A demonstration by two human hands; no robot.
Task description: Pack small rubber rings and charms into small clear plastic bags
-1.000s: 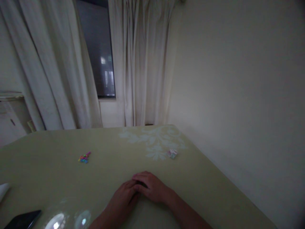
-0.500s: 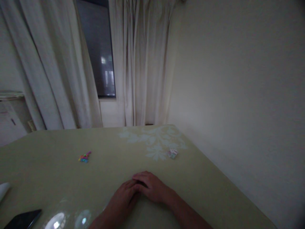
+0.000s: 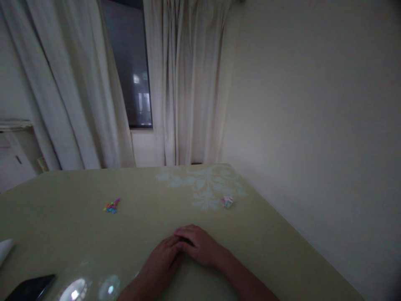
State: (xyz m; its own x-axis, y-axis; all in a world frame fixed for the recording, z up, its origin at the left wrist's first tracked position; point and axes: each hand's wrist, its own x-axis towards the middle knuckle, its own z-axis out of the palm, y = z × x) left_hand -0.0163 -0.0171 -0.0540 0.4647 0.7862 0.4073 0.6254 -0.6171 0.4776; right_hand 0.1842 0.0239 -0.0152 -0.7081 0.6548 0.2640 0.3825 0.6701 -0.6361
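My left hand [image 3: 164,255] rests on the green table [image 3: 78,234] near the front middle. My right hand [image 3: 199,244] lies against it, its fingers laid over the fingertips of my left hand. Both hands look closed together, and no object shows between them. Beyond them to the left sits a small pile of colourful pieces [image 3: 111,206]. A small whitish, patterned item [image 3: 227,202] lies beyond my right hand, beside the pale leaf print of the tabletop.
At the bottom left is a dark flat device [image 3: 30,288], with a white object [image 3: 4,249] at the left edge. A wall [image 3: 313,125] runs along the table's right side. Curtains [image 3: 200,92] and a window [image 3: 133,71] stand behind the table.
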